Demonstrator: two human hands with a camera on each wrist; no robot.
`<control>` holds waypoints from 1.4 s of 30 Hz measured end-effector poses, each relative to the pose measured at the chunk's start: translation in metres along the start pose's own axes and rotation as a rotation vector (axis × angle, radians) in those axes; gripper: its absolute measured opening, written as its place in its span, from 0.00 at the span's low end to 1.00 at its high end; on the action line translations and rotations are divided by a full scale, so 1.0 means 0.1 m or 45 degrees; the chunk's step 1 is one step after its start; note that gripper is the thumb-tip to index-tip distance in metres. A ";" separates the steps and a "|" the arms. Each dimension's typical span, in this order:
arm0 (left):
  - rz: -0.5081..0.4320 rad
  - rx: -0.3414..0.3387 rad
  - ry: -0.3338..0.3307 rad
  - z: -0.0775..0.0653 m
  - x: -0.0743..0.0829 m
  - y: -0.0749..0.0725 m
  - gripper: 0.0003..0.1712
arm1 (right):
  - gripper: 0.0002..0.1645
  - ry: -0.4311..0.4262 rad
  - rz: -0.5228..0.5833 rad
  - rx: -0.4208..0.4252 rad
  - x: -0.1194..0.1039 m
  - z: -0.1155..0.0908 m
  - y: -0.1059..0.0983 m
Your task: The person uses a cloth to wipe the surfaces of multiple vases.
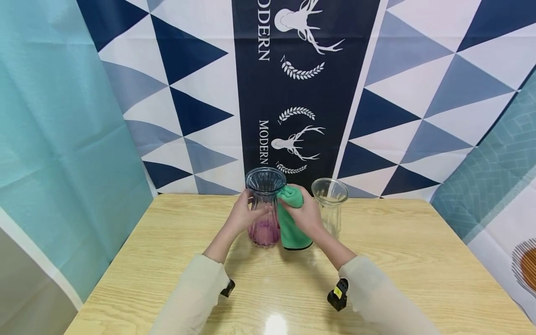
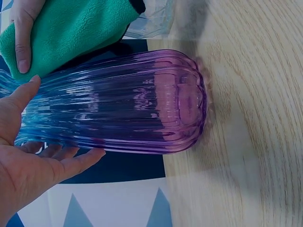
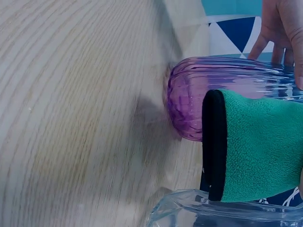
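Note:
A ribbed glass vase (image 1: 264, 232), blue at the flared top and purple toward the base, is upright at the back of the table. My left hand (image 1: 244, 215) grips it below the rim, the thumb on one side and the fingers round the other. In my right hand (image 1: 307, 213) is a folded green cloth (image 1: 294, 235) with a dark edge, held beside the vase's upper part. The cloth hangs down along the vase's right side. The left wrist view shows the purple base (image 2: 182, 101) at the tabletop; whether it touches, I cannot tell.
Just right of the cloth stands a clear glass vase (image 1: 333, 218), partly hidden by the right hand and wrist. The wooden table (image 1: 389, 260) ends behind both vases at a patterned curtain (image 1: 201, 116). A round brown item (image 1: 528, 265) is at the far right.

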State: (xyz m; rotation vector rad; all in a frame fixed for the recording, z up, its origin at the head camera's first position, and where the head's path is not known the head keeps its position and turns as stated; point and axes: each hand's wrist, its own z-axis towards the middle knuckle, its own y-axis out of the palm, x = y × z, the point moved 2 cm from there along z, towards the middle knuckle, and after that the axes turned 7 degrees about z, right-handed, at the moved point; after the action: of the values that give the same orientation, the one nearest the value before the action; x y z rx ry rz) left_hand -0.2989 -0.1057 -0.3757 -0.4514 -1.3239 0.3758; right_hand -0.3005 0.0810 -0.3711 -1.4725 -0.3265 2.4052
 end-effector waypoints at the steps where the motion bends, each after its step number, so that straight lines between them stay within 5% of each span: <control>1: 0.004 -0.003 0.000 0.00 0.00 0.00 0.41 | 0.29 -0.012 0.002 0.014 -0.01 0.00 0.00; 18: -0.001 -0.012 0.014 -0.02 0.01 0.00 0.41 | 0.29 0.048 -0.080 -0.044 0.06 -0.02 0.04; 37: -0.013 -0.011 0.043 -0.01 0.02 -0.01 0.42 | 0.27 0.189 -0.481 -0.228 0.41 -0.22 0.11; 42: -0.010 -0.019 0.047 -0.01 0.00 0.00 0.41 | 0.27 0.191 -0.465 -0.249 0.42 -0.23 0.09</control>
State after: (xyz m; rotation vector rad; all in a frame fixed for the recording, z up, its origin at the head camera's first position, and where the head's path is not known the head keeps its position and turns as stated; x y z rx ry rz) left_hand -0.2982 -0.1052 -0.3757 -0.4638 -1.2930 0.3501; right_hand -0.2993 0.0889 -0.4197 -1.5097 -0.7423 2.0091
